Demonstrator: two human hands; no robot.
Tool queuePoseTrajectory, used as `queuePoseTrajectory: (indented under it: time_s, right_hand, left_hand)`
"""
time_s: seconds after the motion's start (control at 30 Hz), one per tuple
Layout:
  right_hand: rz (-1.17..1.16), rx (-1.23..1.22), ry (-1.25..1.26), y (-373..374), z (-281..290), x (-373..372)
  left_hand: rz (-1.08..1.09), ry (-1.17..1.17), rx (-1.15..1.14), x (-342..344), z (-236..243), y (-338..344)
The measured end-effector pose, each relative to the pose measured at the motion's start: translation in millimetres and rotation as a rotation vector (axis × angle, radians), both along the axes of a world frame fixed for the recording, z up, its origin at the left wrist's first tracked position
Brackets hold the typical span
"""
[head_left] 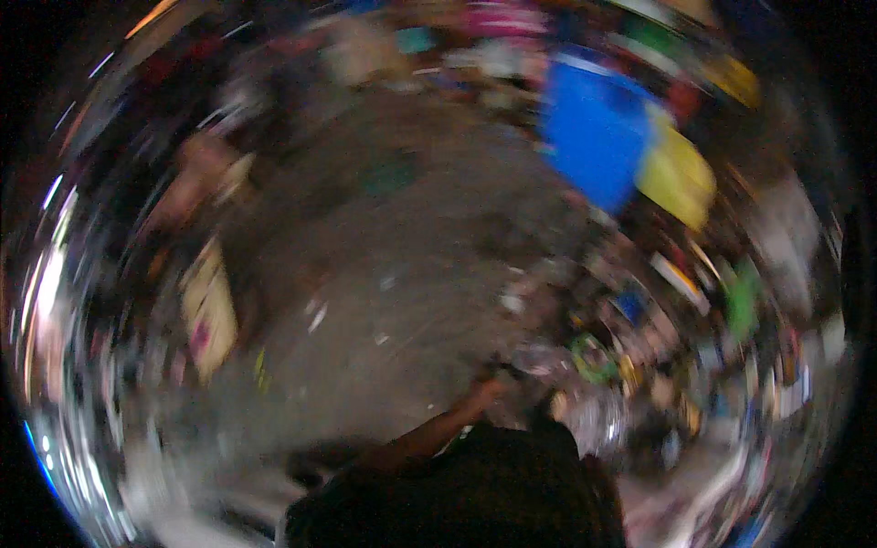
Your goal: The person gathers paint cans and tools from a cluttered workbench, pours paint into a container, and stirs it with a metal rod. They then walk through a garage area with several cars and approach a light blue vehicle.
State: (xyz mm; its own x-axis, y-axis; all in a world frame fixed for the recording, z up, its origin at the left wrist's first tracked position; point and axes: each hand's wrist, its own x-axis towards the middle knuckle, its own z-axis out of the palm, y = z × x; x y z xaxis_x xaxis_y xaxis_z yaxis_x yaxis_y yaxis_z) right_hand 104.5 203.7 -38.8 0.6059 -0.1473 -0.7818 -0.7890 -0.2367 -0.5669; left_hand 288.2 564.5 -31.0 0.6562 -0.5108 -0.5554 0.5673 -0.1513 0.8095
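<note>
Left hand: reaches low over the floor, way too smeared to tell if spread, narrow or holding something
Right hand: can't pick out for sure in this blur, so can't tell
Clear crinkly piece: sits near the left hand, by the floor's right edge; can't tell if touching
Handling: probably super light, soft, kinda slippery, like thin plastic; best grabbed by a bunched fold
Green ring: looks roundish, maybe stiffer
2 big pieces: blue sheet right beside yellow sheet, both smooth-looking, toward the floor's upper right edge
Floor texture: dull, grey-brown, dotted with pale scraps
</note>
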Motion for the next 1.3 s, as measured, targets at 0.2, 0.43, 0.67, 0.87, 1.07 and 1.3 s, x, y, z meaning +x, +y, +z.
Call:
queuePoseTrajectory:
  time_s: [0.2, 0.43, 0.67, 0.87, 1.07, 1.3]
  right_hand:
    - [0.315, -0.051, -0.095, -16.3, -7.7, 107.6]
    - [0.499, -0.062, -0.095, -108.2, -11.8, 154.3]
    - [0.586, -0.056, -0.068, -148.5, -29.8, 157.9]
    - [0.625, -0.013, -0.039, -159.3, -48.3, 141.9]
    - [0.859, -0.081, 0.0, -190.5, -70.0, 73.9]
    - [0.47, -0.192, -0.405, -185.4, 4.2, 70.3]
  left_hand:
    - [-0.077, -0.659, 0.311, -35.4, -112.3, -54.3]
    - [0.491, -0.209, 0.16, -46.8, -76.1, -163.6]
    - [0.62, -0.296, 0.228, -60.4, 29.8, -187.2]
    - [0.886, 0.076, -0.03, -62.4, 56.1, -187.3]
    - [0.791, 0.523, 0.019, -43.6, 23.1, -185.6]
    - [0.859, 0.4, -0.193, -10.6, 20.5, -160.6]
